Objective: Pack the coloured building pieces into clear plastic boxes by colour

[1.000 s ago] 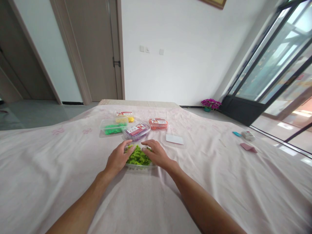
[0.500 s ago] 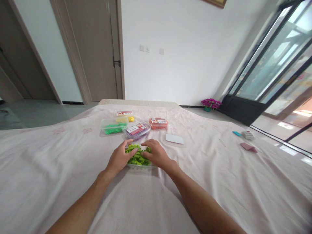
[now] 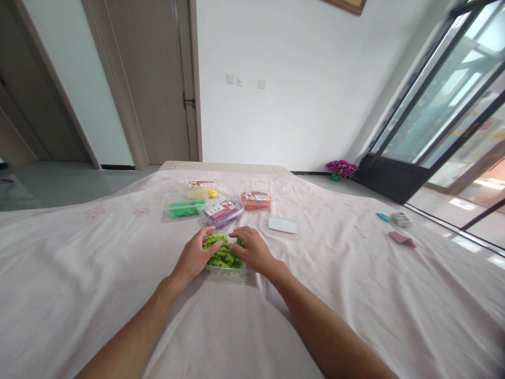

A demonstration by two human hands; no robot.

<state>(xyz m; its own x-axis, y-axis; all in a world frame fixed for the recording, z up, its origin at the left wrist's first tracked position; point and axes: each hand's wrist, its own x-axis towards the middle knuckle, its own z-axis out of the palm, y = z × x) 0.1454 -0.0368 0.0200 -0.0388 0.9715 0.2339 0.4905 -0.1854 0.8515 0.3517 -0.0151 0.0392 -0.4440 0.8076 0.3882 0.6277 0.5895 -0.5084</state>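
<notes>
A clear plastic tray [image 3: 226, 269] heaped with light green toy pieces [image 3: 223, 254] lies on a pale pink sheet [image 3: 118, 263] before me. My left hand [image 3: 194, 255] cups its left side, fingers curled onto the pieces. On the tray's right side rests my right hand [image 3: 252, 249], with fingers curved over the green pile. Both hands press on the pieces; I cannot make out a single piece pinched in either.
Behind the tray stand a purple-filled box [image 3: 221, 211], a dark green tray [image 3: 181, 206], a yellow box [image 3: 201, 187] and an orange box [image 3: 256, 200]. A clear lid [image 3: 282, 226] lies at right. Small items [image 3: 396, 223] lie far right near the glass door.
My left fingers have slid further over the green pieces toward the right hand. The tray and arms have barely moved.
</notes>
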